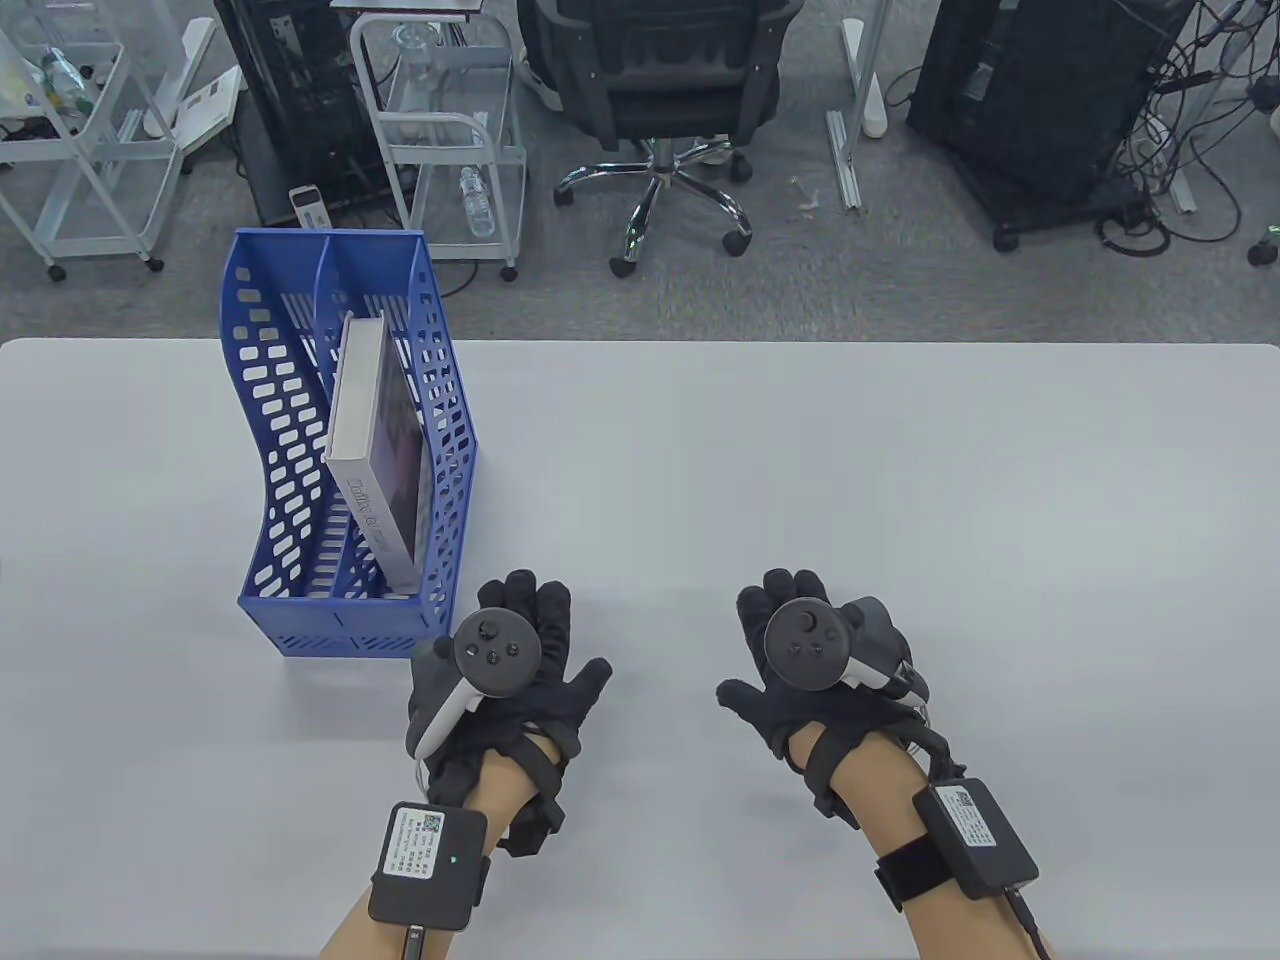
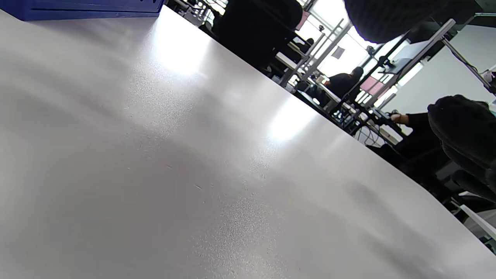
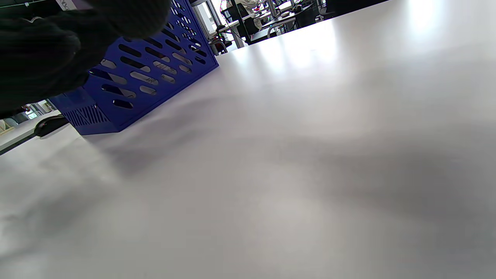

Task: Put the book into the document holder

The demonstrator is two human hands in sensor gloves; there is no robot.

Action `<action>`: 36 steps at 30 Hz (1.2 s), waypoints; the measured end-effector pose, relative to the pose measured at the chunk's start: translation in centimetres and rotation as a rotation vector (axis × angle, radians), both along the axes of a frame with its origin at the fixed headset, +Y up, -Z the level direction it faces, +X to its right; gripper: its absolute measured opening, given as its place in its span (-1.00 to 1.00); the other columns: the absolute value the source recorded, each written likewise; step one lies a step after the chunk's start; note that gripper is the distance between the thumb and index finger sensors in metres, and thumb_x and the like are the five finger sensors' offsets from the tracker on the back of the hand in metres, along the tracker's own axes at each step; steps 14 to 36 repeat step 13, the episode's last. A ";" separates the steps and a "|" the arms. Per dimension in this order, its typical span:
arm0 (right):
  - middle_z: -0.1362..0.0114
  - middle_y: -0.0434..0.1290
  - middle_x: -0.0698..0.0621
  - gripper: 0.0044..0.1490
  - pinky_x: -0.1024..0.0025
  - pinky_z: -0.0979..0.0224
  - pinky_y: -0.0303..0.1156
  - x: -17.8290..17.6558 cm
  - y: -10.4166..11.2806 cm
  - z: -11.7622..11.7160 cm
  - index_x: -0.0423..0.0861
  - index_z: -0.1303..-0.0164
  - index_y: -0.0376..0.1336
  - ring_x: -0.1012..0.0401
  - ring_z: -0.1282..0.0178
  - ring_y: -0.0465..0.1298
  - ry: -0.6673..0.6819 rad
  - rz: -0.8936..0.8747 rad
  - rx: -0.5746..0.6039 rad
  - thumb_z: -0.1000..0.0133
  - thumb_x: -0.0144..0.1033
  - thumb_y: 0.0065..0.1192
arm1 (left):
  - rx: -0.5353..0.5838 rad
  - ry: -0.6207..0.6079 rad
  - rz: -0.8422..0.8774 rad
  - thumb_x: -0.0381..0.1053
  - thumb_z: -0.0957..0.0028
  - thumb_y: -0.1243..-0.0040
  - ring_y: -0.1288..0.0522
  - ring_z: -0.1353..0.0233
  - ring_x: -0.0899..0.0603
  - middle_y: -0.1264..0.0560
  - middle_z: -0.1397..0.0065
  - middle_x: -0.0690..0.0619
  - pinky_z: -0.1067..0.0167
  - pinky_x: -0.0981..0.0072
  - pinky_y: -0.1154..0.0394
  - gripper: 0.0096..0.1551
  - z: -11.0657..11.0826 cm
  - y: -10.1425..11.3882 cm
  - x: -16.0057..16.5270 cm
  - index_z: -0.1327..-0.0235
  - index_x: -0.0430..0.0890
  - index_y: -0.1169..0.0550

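Note:
A blue perforated document holder [image 1: 290, 480] stands on the left of the white table [image 1: 800, 480]. A white book with a dark cover [image 1: 375, 455] stands upright in its right compartment, leaning a little. My left hand [image 1: 520, 660] lies flat and empty on the table just right of the holder's front corner. My right hand [image 1: 800, 650] lies flat and empty farther right. The holder also shows in the right wrist view [image 3: 147, 77], and its base edge in the left wrist view [image 2: 81, 9].
Past the table's far edge stand a black office chair [image 1: 660, 90], white wire carts [image 1: 450, 140] and dark equipment racks [image 1: 1040, 90]. Bare table surface stretches right of the holder [image 1: 850, 450].

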State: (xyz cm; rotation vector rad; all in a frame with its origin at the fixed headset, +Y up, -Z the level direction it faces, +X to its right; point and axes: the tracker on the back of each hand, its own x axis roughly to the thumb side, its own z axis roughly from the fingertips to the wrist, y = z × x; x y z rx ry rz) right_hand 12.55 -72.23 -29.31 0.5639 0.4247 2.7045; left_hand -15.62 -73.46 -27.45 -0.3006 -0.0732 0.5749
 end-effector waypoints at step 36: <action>-0.51 -0.44 -0.32 0.16 -0.49 -0.36 -0.20 0.1 -0.1 0.1 -0.27 -0.38 -0.38 -0.35 -0.46 -0.41 0.000 0.000 -0.019 -0.03 0.14 0.14 | 0.006 0.010 0.003 0.43 0.05 -0.03 0.49 -0.62 -0.07 0.43 -0.59 0.23 -0.46 -0.17 0.35 0.02 0.0 0.2 -0.4 -0.48 0.20 0.18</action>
